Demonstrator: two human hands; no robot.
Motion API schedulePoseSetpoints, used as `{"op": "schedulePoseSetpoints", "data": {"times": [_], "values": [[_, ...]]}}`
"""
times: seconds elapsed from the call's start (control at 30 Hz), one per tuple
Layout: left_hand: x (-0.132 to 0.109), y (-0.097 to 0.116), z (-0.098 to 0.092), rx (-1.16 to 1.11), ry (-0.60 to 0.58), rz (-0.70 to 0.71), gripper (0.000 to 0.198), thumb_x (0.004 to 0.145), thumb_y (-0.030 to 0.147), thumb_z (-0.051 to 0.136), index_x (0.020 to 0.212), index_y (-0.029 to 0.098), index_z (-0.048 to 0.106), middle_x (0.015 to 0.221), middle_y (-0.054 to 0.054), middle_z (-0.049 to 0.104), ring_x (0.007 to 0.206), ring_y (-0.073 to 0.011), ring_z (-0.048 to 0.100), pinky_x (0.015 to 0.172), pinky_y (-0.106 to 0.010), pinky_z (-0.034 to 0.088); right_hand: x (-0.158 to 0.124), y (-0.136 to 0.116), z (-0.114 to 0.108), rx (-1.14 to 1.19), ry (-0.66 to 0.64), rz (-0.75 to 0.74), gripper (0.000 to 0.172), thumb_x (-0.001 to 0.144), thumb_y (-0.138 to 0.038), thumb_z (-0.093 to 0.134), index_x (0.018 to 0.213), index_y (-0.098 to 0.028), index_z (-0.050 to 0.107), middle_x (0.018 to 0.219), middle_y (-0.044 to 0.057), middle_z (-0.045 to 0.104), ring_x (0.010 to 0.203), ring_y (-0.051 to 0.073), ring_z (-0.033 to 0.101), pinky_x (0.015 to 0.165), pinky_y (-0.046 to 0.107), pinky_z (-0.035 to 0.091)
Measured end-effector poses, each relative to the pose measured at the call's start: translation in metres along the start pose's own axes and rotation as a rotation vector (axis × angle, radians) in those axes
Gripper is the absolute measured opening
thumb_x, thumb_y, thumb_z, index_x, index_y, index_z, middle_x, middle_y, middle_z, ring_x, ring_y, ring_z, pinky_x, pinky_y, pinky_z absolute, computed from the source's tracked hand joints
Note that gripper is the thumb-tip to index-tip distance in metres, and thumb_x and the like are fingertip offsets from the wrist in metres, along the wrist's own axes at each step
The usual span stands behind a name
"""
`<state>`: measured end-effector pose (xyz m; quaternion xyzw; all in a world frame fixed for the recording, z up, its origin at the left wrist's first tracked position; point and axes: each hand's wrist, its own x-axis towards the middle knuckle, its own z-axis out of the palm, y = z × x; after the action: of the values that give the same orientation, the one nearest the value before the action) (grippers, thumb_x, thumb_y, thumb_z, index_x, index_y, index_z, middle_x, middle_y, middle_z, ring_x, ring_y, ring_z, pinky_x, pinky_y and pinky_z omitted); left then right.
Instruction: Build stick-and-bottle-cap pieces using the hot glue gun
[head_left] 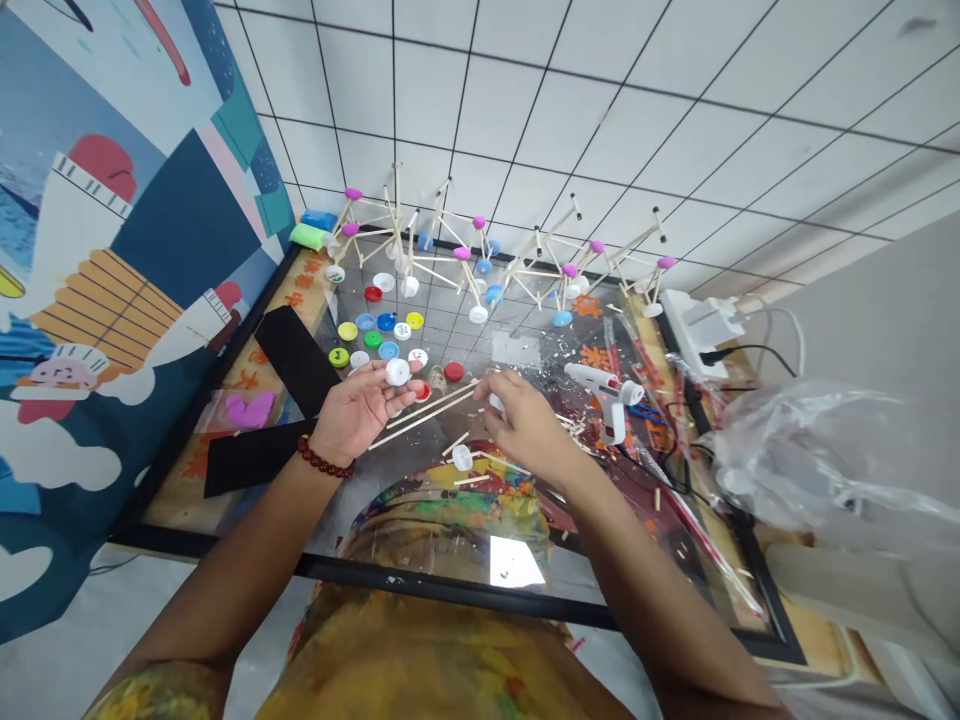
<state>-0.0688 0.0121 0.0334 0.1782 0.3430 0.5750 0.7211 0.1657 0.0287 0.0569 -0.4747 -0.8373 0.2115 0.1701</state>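
Observation:
A white bottle cap (397, 372) is pinched in the fingers of my left hand (354, 412), its hollow side showing. My right hand (523, 418) hovers over the glass tabletop with its fingers curled down; the fingertips are partly hidden. Beside them shows a bit of a white round piece (496, 402), and I cannot tell whether it is held. Two thin wooden sticks (427, 415) lie between my hands, their far ends close to my right fingers. Nearer to me rests a white cap with a stick piece (462, 458). Red caps (453, 371) lie just beyond the sticks.
Stick figures with pink, blue and white parts (480, 260) stand along the back. Several coloured caps (386, 322) are spread at the left. A white glue gun (606, 395), its cord and a power strip (697, 325) occupy the right. Black strips (296, 355) lie left.

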Motion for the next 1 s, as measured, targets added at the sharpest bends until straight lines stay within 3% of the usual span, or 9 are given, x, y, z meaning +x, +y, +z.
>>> {"op": "schedulePoseSetpoints", "data": {"times": [0.1,0.17,0.3,0.4,0.5,0.6,0.73,0.87,1.0], "values": [[0.0,0.0,0.002,-0.006,0.024,-0.004,0.011,0.082,0.018,0.059,0.077,0.012,0.066,0.096,-0.011,0.073,0.077,-0.0163,0.071,0.071,-0.025,0.059,-0.03,-0.005,0.001,-0.028,-0.073,0.01,0.011,0.083,-0.024,0.061,0.093,-0.021,0.06,0.088,0.004,0.063,0.082,0.019,0.06,0.076,0.03,0.046],[0.0,-0.001,0.003,-0.004,0.023,-0.015,0.009,0.081,0.018,0.061,0.078,0.011,0.066,0.095,-0.011,0.072,0.075,-0.015,0.07,0.07,-0.024,0.059,-0.045,-0.01,0.01,-0.108,-0.093,0.001,0.016,0.083,-0.034,0.066,0.09,-0.021,0.062,0.087,0.005,0.065,0.082,0.021,0.061,0.074,0.03,0.045],[0.0,-0.004,0.002,0.014,0.02,-0.008,0.005,0.076,0.013,0.067,0.081,0.012,0.067,0.096,-0.008,0.071,0.076,-0.0133,0.069,0.072,-0.023,0.058,-0.057,-0.012,0.029,-0.19,-0.072,0.018,0.015,0.085,-0.032,0.063,0.09,-0.019,0.068,0.087,0.008,0.066,0.083,0.023,0.06,0.071,0.031,0.042],[0.0,-0.006,0.001,0.049,0.007,0.01,0.014,0.072,0.007,0.07,0.084,0.013,0.068,0.098,-0.006,0.071,0.079,-0.0118,0.069,0.077,-0.023,0.057,-0.054,-0.007,0.031,0.125,-0.019,0.129,0.018,0.088,-0.031,0.057,0.087,-0.019,0.07,0.081,0.006,0.065,0.076,0.019,0.058,0.068,0.028,0.04],[-0.001,-0.008,0.001,0.068,-0.019,0.016,0.023,0.068,0.003,0.072,0.088,0.015,0.069,0.1,-0.005,0.071,0.083,-0.0121,0.069,0.083,-0.024,0.056,-0.049,0.0,0.024,0.646,-0.086,0.311,0.028,0.086,-0.045,0.062,0.086,-0.02,0.072,0.078,0.002,0.064,0.068,0.014,0.053,0.062,0.026,0.037],[-0.002,-0.01,0.003,0.07,-0.043,-0.002,0.027,0.065,0.004,0.076,0.09,0.015,0.07,0.102,-0.005,0.071,0.089,-0.0145,0.069,0.089,-0.027,0.054,-0.044,0.006,0.021,0.967,-0.164,0.468,0.037,0.076,-0.055,0.07,0.084,-0.019,0.073,0.072,0.0,0.061,0.058,0.01,0.043,0.054,0.024,0.03],[-0.004,-0.012,0.005,0.097,-0.089,-0.042,0.027,0.069,0.01,0.078,0.094,0.015,0.07,0.103,-0.006,0.072,0.091,-0.0148,0.068,0.09,-0.028,0.054,-0.039,0.009,0.026,1.185,-0.182,0.584,0.038,0.068,-0.051,0.079,0.081,-0.017,0.07,0.058,-0.006,0.043,0.052,0.006,0.025,0.049,0.022,0.016],[-0.008,-0.013,0.006,0.222,-0.135,-0.036,0.029,0.076,0.02,0.075,0.104,0.017,0.07,0.11,-0.009,0.071,0.081,-0.014,0.067,0.077,-0.03,0.056,-0.036,0.006,0.027,1.41,-0.198,0.612,0.038,0.062,-0.044,0.085,0.076,-0.016,0.063,0.058,-0.007,0.035,0.053,0.005,0.023,0.049,0.021,0.012],[-0.01,-0.015,0.009,0.35,-0.134,0.059,0.032,0.075,0.025,0.077,0.106,0.017,0.07,0.113,-0.01,0.07,0.08,-0.015,0.066,0.071,-0.029,0.054,-0.034,0.002,0.025,1.444,-0.208,0.619,0.038,0.062,-0.041,0.085,0.077,-0.016,0.06,0.059,-0.007,0.034,0.052,0.004,0.023,0.048,0.02,0.01]]}}
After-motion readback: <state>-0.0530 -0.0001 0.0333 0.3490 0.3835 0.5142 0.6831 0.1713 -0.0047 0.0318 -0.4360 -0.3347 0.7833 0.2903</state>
